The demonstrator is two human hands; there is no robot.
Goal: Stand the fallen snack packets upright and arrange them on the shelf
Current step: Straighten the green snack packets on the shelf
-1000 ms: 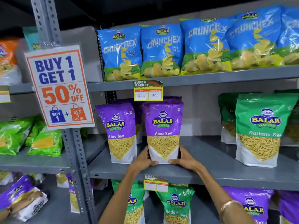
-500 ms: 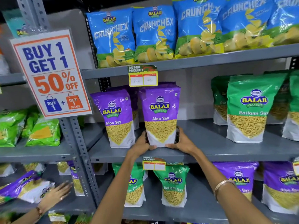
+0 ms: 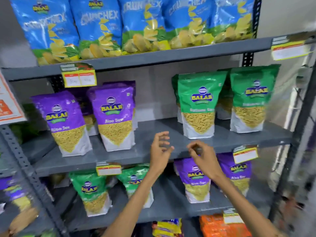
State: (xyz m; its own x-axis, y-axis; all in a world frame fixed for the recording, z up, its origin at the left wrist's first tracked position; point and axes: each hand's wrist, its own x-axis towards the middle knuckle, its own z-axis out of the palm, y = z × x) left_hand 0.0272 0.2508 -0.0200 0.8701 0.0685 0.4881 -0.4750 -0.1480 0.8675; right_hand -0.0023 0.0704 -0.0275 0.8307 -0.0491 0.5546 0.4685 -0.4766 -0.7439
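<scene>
- The middle shelf (image 3: 153, 153) carries two purple packets (image 3: 114, 115) standing upright at the left, more purple ones half hidden behind them, and upright green packets (image 3: 198, 105) at the right; bare shelf lies between the two groups.
- Each pouch has a clear window showing thin yellow sev, and a white base.
- The top shelf (image 3: 171, 55) holds a row of blue crisp bags (image 3: 99, 26), their tops cut off by the frame.
- The shelf below holds green pouches at the left and purple ones at the right, partly hidden by the arms.
- The left hand (image 3: 159, 151) and right hand (image 3: 203, 156) hover in front of the bare stretch of the middle shelf, empty, fingers (image 3: 163, 135) spread and loosely curled, touching no packet.
- Everything is motion-blurred; price tags (image 3: 78, 77) are unreadable, and an orange-and-white sign (image 3: 8, 105) is cut off at the left edge.
- Yellow and orange packs at the bottom are too smeared to make out.
</scene>
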